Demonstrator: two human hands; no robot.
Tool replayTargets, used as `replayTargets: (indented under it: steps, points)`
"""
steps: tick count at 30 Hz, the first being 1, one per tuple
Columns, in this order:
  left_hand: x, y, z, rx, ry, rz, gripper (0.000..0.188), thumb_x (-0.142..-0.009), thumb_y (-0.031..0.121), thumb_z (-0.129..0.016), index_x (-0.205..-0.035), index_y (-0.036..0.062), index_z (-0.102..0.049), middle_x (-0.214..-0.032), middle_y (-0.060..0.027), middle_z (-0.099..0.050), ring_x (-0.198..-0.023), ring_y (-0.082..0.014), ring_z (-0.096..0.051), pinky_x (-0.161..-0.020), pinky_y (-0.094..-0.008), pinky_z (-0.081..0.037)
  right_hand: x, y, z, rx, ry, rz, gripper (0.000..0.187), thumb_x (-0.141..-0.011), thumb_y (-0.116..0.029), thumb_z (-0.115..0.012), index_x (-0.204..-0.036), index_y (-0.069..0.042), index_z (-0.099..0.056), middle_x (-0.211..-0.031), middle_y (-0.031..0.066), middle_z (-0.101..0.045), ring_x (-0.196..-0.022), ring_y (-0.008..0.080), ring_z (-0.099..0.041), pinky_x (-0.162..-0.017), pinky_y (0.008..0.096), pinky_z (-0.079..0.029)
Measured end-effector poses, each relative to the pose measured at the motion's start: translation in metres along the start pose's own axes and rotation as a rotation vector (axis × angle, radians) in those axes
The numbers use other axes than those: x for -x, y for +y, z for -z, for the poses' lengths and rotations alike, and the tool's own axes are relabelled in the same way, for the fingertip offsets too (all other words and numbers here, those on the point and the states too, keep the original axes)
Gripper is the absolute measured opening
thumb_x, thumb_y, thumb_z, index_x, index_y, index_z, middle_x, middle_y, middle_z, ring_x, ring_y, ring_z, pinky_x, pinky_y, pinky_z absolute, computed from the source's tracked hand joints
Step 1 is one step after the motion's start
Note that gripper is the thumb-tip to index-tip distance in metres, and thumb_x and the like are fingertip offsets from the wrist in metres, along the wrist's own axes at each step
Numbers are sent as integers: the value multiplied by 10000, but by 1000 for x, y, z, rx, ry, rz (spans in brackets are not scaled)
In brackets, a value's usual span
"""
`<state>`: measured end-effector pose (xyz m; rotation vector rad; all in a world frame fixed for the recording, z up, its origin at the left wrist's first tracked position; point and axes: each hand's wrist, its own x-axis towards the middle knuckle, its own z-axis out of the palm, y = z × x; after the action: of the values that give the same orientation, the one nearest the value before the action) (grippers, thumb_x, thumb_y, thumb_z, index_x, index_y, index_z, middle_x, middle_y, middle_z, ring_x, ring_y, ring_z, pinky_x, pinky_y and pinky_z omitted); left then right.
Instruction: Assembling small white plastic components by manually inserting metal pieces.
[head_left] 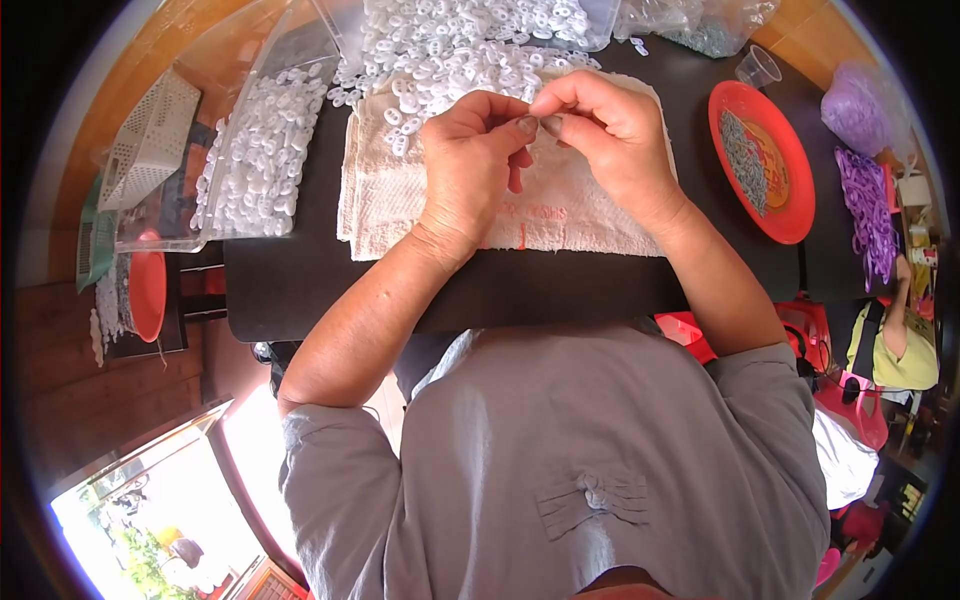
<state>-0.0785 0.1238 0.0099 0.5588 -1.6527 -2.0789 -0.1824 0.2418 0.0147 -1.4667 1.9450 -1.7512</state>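
Above a folded cream towel [420, 205], my left hand [468, 160] and my right hand [618, 135] meet fingertip to fingertip. Both are closed in a pinch, thumb against forefinger. Whatever lies between the fingertips is too small and too covered to name. Just beyond the hands, a heap of small white plastic pieces with holes [470, 70] spills onto the towel's far edge, and a few loose ones lie left of my left hand. To the right of my right hand sits a red oval plate [797, 190] with many small grey metal pieces [742, 160] in it.
A clear bin [215, 215] of white pieces stands at left, beside a white perforated basket [150, 140]. A clear cup [758, 66], a purple bag [856, 110] and purple strips [868, 215] lie at right. Another person [895, 345] is at the far right. The dark table [290, 290] ends near my waist.
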Motion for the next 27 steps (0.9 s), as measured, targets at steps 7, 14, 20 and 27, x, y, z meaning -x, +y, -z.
replayTargets:
  steps: [7,14,20,27]
  points:
    - [1,1,-1,40,47,13,32,-829,-30,-617,-857,-44,-612,-668,-57,-595,-501,-93,-521,-395,-223,-390,5,9,-14,-53,29,22,175,-842,106,-516,-919,10,-641,-826,16,-639,-742,75,-582,-657,200,-474]
    - [-3,-1,2,114,36,12,45,-838,-22,-601,-874,-48,-608,-671,-66,-597,-529,-106,-545,-399,-228,-395,0,4,-10,-85,98,-110,153,-878,22,-556,-1008,-1,-634,-836,7,-640,-773,75,-585,-700,213,-481]
    - [-6,-2,6,69,9,67,93,-861,3,-613,-941,-44,-620,-767,-89,-639,-580,-132,-581,-455,-245,-429,-4,9,4,143,-9,-79,102,-883,-26,-588,-975,5,-621,-791,-1,-611,-734,56,-541,-665,218,-453]
    - [-5,3,3,34,10,84,75,-854,8,-616,-894,-55,-608,-690,-71,-615,-541,-104,-556,-405,-227,-407,-3,21,4,204,-38,-14,39,-893,-25,-569,-895,11,-587,-735,-1,-569,-666,74,-523,-606,235,-437]
